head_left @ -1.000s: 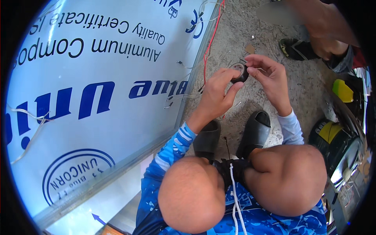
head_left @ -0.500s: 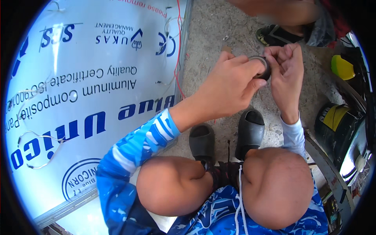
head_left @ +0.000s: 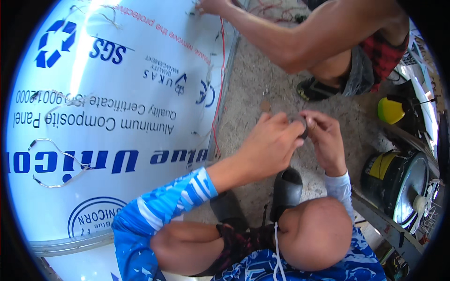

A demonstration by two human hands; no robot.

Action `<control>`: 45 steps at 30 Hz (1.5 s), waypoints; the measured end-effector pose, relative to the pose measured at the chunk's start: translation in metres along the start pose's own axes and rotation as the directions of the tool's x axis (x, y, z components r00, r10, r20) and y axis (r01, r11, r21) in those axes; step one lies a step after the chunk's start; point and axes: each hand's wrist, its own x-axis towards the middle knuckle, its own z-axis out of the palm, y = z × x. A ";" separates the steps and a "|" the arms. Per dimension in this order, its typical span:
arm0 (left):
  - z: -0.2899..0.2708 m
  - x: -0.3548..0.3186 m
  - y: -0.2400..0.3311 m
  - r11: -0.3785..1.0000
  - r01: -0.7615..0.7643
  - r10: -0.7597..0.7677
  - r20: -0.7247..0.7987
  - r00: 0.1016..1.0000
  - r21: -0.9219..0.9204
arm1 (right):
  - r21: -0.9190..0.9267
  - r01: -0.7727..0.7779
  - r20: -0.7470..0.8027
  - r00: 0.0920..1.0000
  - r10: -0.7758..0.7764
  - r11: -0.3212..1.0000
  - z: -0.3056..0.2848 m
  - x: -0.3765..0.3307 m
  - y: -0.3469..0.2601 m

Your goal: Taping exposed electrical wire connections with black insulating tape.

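Over the concrete floor, my left hand (head_left: 274, 143) is closed around a small roll of black tape (head_left: 304, 127), its fingers hooked through the ring. My right hand (head_left: 327, 143) pinches at the roll's right edge with thumb and forefinger. Whether a loose end of tape lies between those fingertips is too small to see. To the left of my hands lies a large white panel (head_left: 140, 187) with blue print and a metal frame edge. Short pale wires (head_left: 61, 151) are spread over it, and a red wire (head_left: 221, 79) runs along its right side.
A co-worker (head_left: 323, 35) crouches at the far right, one hand (head_left: 211, 6) at the panel's far part. On the right are a dark bucket (head_left: 396, 182) with a yellow label, a yellow-green rounded object (head_left: 390, 110) and a metal bar (head_left: 389, 229). My slippers (head_left: 287, 187) rest below my hands.
The view has shifted, bringing more of the co-worker and the far part of the panel into sight. My hands appear lower in the picture, still together at the tape roll.
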 end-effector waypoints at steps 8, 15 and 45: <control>-0.019 -0.003 0.015 0.981 -0.190 0.195 -0.159 0.968 0.045 | -0.308 0.283 -0.073 0.945 -0.320 0.908 0.030 -0.012 -0.036; -0.030 -0.002 0.051 0.916 -0.359 0.395 -0.244 0.886 0.179 | -0.538 0.391 0.033 0.895 -0.444 0.747 0.049 -0.044 -0.095; -0.025 -0.038 0.046 0.680 -0.324 0.407 -0.030 0.913 -0.658 | -0.728 -0.029 -0.460 0.762 -0.456 0.685 0.050 -0.166 -0.057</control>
